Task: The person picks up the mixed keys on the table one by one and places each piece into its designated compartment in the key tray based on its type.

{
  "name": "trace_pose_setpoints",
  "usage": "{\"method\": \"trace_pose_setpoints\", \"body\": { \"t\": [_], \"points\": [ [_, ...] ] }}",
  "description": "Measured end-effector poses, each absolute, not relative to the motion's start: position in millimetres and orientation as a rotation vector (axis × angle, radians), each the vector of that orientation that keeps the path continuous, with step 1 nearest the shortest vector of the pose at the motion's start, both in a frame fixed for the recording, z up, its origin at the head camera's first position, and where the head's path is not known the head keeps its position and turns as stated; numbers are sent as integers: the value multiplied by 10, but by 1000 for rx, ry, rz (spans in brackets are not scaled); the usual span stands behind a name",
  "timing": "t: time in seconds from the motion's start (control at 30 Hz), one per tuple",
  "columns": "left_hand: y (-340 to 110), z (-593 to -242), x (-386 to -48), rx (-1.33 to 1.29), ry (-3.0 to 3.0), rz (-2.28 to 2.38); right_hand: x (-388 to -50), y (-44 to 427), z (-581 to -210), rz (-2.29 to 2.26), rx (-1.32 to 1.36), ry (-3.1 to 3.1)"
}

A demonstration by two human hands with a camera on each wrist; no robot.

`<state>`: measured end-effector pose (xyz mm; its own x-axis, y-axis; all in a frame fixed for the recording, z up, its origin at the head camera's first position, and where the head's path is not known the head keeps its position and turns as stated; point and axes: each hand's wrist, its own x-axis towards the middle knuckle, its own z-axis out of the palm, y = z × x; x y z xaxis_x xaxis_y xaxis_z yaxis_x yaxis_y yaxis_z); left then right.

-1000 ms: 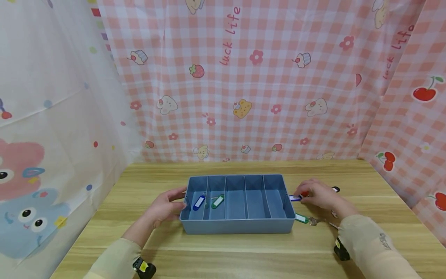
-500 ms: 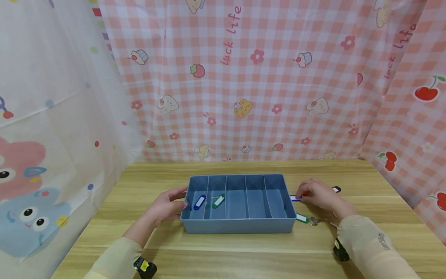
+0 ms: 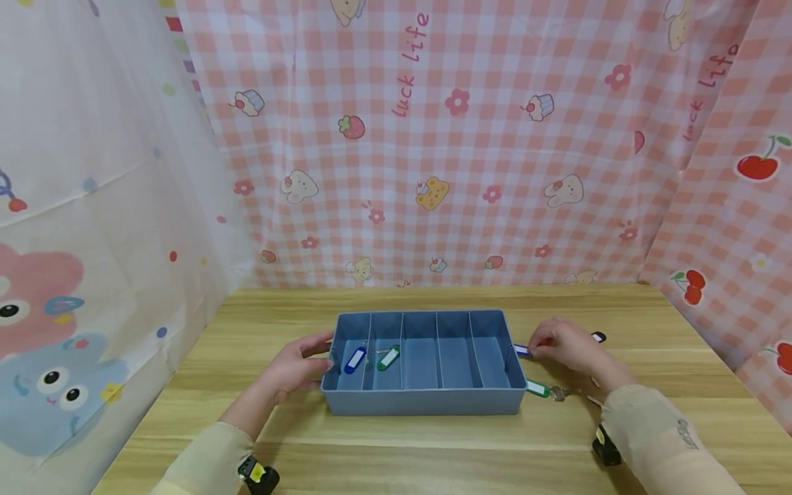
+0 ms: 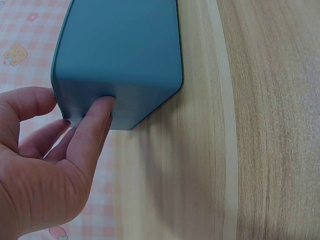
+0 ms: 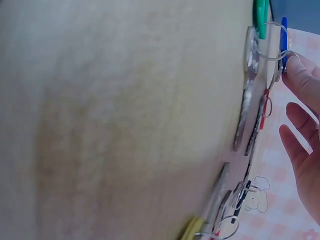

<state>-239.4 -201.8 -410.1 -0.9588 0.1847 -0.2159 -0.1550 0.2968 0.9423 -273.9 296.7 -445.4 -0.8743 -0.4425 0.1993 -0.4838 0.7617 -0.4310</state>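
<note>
A blue-grey tray point(image 3: 427, 402) with several compartments sits on the table. My left hand point(image 3: 297, 368) touches its left end; in the left wrist view the thumb point(image 4: 95, 125) rests against the end wall. A blue key tag point(image 3: 355, 359) lies in the leftmost compartment, and a green key tag point(image 3: 388, 358) in the one beside it. Just outside the tray's right end, my right hand point(image 3: 566, 347) pinches another blue key tag point(image 3: 522, 350) near its ring, partly hidden by the fingers. In the right wrist view this blue tag point(image 5: 284, 37) stands edge-on beside the tray.
Near the tray's right front corner lies a green key tag point(image 3: 537, 389) with its key point(image 3: 559, 394). A black key tag point(image 3: 598, 337) is behind my right wrist. The right wrist view also shows a yellow tag point(image 5: 192, 229) and a red tag point(image 5: 264, 109) with keys.
My right fingers have drawn slightly closer around the blue key tag, and the red bit seen by them is no longer visible. My left hand and the tray have stayed put.
</note>
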Motion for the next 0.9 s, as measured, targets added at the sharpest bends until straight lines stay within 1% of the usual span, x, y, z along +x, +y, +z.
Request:
{"method": "trace_pose_setpoints", "body": {
  "t": [0.2,0.53,0.9],
  "points": [
    [-2021,-4112,-2402,24,2287,1718,-2732,2954,-4422,801,727,-2826],
    [-2020,-4124,-2400,15,2301,1707,-2690,2938,-4335,1011,532,-2869],
    [-2023,-4127,-2402,21,2305,1711,-2605,2933,-4274,985,471,-2758]
  ]
}}
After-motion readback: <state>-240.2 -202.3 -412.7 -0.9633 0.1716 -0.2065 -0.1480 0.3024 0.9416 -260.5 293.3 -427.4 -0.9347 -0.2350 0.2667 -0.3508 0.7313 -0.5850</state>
